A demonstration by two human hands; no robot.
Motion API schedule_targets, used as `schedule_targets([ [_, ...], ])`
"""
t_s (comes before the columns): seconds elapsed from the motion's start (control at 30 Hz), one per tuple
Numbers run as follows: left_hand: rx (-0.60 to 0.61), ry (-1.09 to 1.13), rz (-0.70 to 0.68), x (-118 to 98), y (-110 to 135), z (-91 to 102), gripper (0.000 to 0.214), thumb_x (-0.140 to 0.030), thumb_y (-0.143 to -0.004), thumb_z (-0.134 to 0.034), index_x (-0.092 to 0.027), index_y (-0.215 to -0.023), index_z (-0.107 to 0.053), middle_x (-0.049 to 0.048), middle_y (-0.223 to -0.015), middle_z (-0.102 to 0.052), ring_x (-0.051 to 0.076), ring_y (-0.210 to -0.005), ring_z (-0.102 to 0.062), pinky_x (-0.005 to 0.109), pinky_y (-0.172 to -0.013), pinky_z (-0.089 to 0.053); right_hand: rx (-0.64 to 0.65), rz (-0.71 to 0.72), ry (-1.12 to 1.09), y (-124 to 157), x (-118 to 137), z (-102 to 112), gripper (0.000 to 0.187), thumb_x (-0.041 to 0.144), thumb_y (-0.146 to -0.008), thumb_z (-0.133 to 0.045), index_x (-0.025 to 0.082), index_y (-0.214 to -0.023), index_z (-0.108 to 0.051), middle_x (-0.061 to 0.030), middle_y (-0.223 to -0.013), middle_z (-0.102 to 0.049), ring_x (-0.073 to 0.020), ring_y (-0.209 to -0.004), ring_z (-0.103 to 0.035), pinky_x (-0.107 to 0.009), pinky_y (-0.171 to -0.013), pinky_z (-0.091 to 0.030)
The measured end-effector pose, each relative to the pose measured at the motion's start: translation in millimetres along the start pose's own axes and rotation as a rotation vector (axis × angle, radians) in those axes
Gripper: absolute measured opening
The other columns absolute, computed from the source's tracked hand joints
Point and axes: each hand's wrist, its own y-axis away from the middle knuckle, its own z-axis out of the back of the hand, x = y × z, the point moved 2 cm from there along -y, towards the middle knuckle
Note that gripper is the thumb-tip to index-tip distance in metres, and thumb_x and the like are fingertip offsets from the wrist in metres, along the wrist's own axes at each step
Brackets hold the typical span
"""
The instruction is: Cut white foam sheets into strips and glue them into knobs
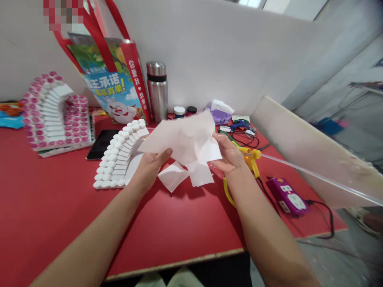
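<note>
- From my remote seat, head view: both of the wearer's hands are up over the red table [74, 227], a pale paper sheet [182, 135] between them.
- Left hand [151, 165]: closed on the sheet's near left edge, thumb showing; I lose the other fingers behind the paper.
- Right hand [229, 153]: pinching the sheet's right end, where a brighter white flap stands; fingertips partly hidden.
- Two small paper pieces, left one [173, 176] and right one [201, 174], show below the sheet. I cannot tell whether they are joined to it. Sheet itself slightly blurred.
- Left of the paper: white stepped arch [119, 159] edged with round discs; its right part is covered by the left hand and sheet. Black phone [100, 145] partly behind it.
- Far left: pink-and-white arch [56, 113], whole; a blue packet [12, 120] beside it, cut off by the frame.
- Far side: tote bag [116, 91], handles running out at the top; steel flask [157, 93]; two lidded jars, bottoms hidden by the sheet.
- Right: yellow glue gun [253, 157], partly behind the right hand and forearm, clear stick [314, 173] running out of frame; purple power socket [287, 195] nearer.
- Tangled cables at far right: hard to separate.
</note>
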Motion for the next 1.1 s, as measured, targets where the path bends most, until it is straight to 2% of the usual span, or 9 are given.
schedule_targets([
  [0.13, -0.124, 0.147, 0.043, -2.0, 0.3, 1.0, 0.045, -0.052, -0.084, -0.079, -0.018, -0.112, -0.071, 0.0143, -0.121, -0.078, 0.033, -0.123, -0.070, 0.045, -0.101, -0.061, -0.065, -0.058, 0.160, -2.1, -1.7, 4.2, 0.025, 0.043, -0.081, -0.068, 0.021, -0.091, -0.065, -0.0074, -0.082, -0.075, -0.0266, -0.090, -0.073, -0.039, -0.077, -0.061],
  [0.3, -0.168, 0.140, 0.090, 5.8, 0.0, 7.3, 0.041, -0.050, -0.083, -0.079, -0.018, -0.108, -0.072, 0.0130, -0.103, -0.081, 0.034, -0.102, -0.078, 0.047, -0.084, -0.067, -0.120, -0.085, 0.258, -7.5, -9.5, 9.9, 0.055, 0.065, -0.091, -0.060, 0.018, -0.118, -0.065, -0.0088, -0.085, -0.077, -0.0236, -0.072, -0.073, -0.036, -0.065, -0.060],
  [0.5, -0.112, 0.093, 0.119, 3.3, 1.5, 10.6, 0.038, -0.049, -0.085, -0.076, -0.019, -0.108, -0.071, 0.0134, -0.097, -0.081, 0.034, -0.092, -0.079, 0.047, -0.075, -0.068, -0.082, 0.065, 0.421, -2.4, -13.6, -0.7, 0.104, 0.026, -0.069, -0.089, 0.031, -0.160, -0.038, 0.0018, -0.084, -0.077, -0.0199, -0.069, -0.072, -0.031, -0.061, -0.058],
  [0.6, -0.145, 0.134, 0.080, 1.5, -0.6, 11.0, 0.042, -0.046, -0.084, -0.076, -0.018, -0.115, -0.068, 0.0134, -0.105, -0.081, 0.033, -0.095, -0.079, 0.046, -0.079, -0.068, -0.086, 0.182, 0.454, -0.6, -11.3, 0.0, 0.088, 0.027, -0.073, -0.085, 0.033, -0.154, -0.051, 0.0024, -0.084, -0.077, -0.0177, -0.067, -0.069, -0.030, -0.059, -0.056],
  [0.7, -0.162, 0.129, 0.001, 1.0, -2.8, 11.1, 0.049, -0.042, -0.082, -0.079, -0.019, -0.122, -0.065, 0.0127, -0.114, -0.079, 0.030, -0.098, -0.078, 0.043, -0.084, -0.066, -0.119, 0.301, 0.507, -0.7, -7.0, 5.5, 0.047, 0.031, -0.074, -0.085, 0.026, -0.120, -0.079, -0.0001, -0.088, -0.078, -0.0162, -0.073, -0.068, -0.029, -0.063, -0.055],
  [0.77, -0.182, 0.083, -0.080, -0.4, -2.6, 11.3, 0.059, -0.039, -0.081, -0.081, -0.020, -0.132, -0.060, 0.0117, -0.120, -0.078, 0.027, -0.101, -0.078, 0.040, -0.087, -0.065, -0.146, 0.339, 0.572, -1.3, -5.1, 9.0, 0.027, 0.031, -0.073, -0.087, 0.022, -0.099, -0.084, -0.0013, -0.084, -0.077, -0.0150, -0.072, -0.066, -0.028, -0.064, -0.054],
  [0.93, -0.228, -0.076, -0.227, -4.4, 1.6, 12.7, 0.093, -0.034, -0.085, -0.079, -0.033, -0.164, -0.029, 0.0070, -0.124, -0.076, 0.020, -0.100, -0.076, 0.033, -0.086, -0.063, -0.206, 0.353, 0.661, -3.1, -4.5, 14.1, 0.025, 0.033, -0.073, -0.086, 0.023, -0.096, -0.085, -0.0001, -0.075, -0.073, -0.0139, -0.064, -0.059, -0.028, -0.060, -0.049],
  [1.0, -0.265, -0.183, -0.281, -4.8, 2.7, 15.1, 0.070, -0.035, -0.088, -0.076, -0.032, -0.154, -0.051, 0.0052, -0.122, -0.076, 0.020, -0.103, -0.073, 0.034, -0.092, -0.060, -0.210, 0.365, 0.668, -3.9, -4.4, 15.3, 0.025, 0.034, -0.073, -0.086, 0.024, -0.096, -0.084, -0.0008, -0.076, -0.073, -0.0161, -0.067, -0.061, -0.030, -0.061, -0.051],
  [1.1, -0.311, -0.392, -0.339, -5.1, 3.1, 19.6, 0.030, -0.037, -0.089, -0.075, -0.028, -0.117, -0.080, 0.0031, -0.106, -0.075, 0.021, -0.103, -0.069, 0.038, -0.097, -0.057, -0.199, 0.370, 0.672, -5.0, -4.0, 17.2, 0.025, 0.034, -0.073, -0.085, 0.024, -0.096, -0.084, -0.0018, -0.080, -0.074, -0.0182, -0.072, -0.064, -0.031, -0.064, -0.053],
])
